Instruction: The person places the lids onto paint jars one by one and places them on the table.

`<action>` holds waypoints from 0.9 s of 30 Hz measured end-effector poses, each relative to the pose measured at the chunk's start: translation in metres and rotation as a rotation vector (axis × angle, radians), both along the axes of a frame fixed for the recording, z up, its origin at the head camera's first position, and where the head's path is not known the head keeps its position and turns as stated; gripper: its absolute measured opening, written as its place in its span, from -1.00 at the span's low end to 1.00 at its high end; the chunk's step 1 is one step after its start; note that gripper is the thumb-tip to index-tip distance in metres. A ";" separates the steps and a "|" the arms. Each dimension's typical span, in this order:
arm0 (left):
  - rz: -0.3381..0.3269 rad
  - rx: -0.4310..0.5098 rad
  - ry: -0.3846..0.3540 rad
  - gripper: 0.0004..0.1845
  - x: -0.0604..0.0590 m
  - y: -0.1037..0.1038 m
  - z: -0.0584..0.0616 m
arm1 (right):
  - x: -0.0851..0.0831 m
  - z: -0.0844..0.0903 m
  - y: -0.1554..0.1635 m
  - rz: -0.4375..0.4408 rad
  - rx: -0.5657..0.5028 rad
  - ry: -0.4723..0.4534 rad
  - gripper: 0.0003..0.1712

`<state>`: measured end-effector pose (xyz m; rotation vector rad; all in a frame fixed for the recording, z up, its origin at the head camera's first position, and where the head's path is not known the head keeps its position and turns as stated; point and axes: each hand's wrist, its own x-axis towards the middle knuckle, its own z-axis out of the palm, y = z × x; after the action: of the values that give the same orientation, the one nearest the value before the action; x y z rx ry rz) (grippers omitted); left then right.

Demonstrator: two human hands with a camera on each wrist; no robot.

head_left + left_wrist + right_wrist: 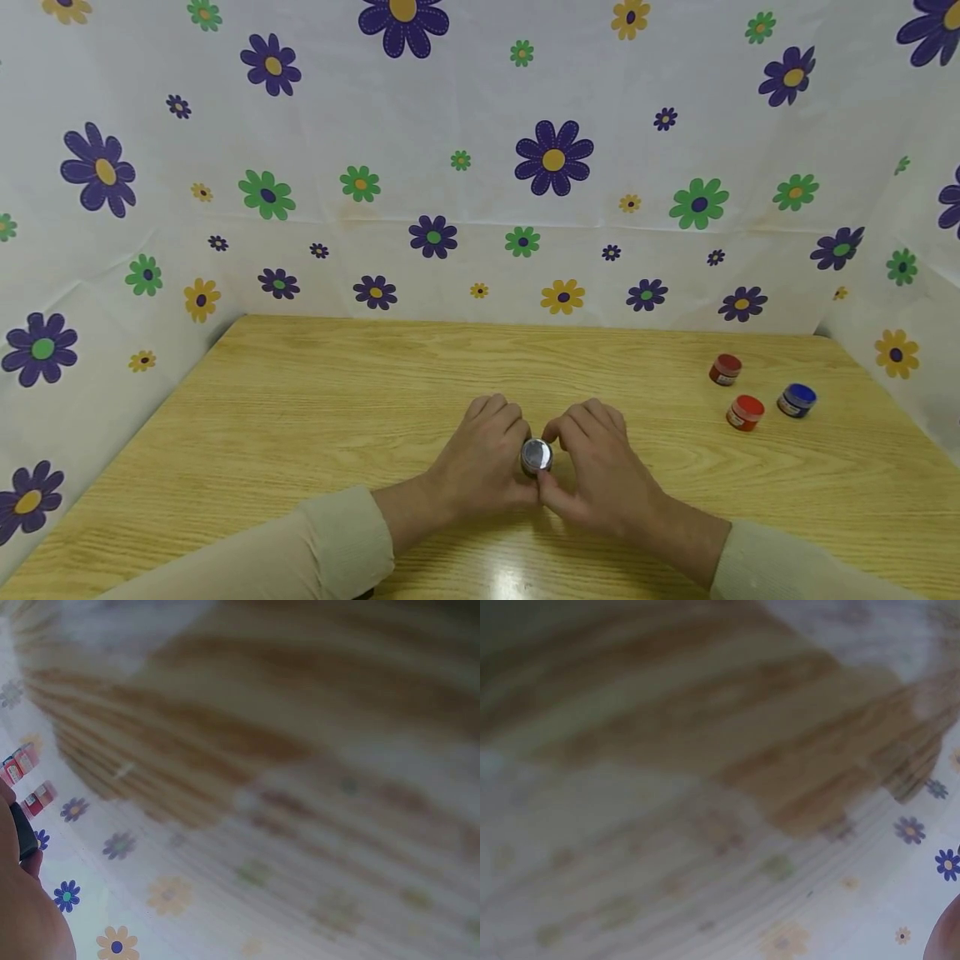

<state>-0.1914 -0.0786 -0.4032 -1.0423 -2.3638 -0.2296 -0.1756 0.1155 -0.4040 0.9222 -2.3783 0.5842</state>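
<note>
A small dark jar (536, 456) with a shiny, silvery-looking top stands upright between both hands, near the front middle of the table. My left hand (483, 458) grips it from the left, its fingers curled round the side. From the right, my right hand (600, 467) holds the rim between thumb and curled index finger. The left wrist view catches the jar's dark side (24, 832) at its left edge, between the left hand's thumb and fingers. In the right wrist view only a sliver of the right hand (946, 934) shows.
Three small paint jars stand at the right of the wooden table (300, 400): a dark red jar (725, 369), a bright red jar (745, 412) and a blue jar (797, 400). A white flowered cloth (465, 108) hangs along the back and sides.
</note>
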 end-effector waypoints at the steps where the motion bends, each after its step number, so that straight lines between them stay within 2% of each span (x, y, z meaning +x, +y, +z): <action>1: -0.002 0.000 -0.001 -0.55 0.000 0.000 0.000 | 0.000 0.000 0.000 0.003 0.001 0.003 -0.73; 10: -0.017 -0.011 -0.011 -0.52 0.000 0.001 0.001 | -0.001 -0.002 0.000 0.006 0.013 0.048 -0.75; 17: -0.028 0.002 0.008 -0.53 0.000 0.001 0.000 | -0.001 -0.001 0.000 -0.024 0.041 0.035 -0.72; 27: -0.031 -0.016 -0.015 -0.56 0.000 0.001 -0.001 | 0.000 -0.001 -0.001 -0.048 0.058 0.017 -0.73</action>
<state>-0.1913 -0.0780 -0.4043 -1.0890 -2.3681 -0.2319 -0.1752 0.1146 -0.4052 0.8884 -2.4062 0.4893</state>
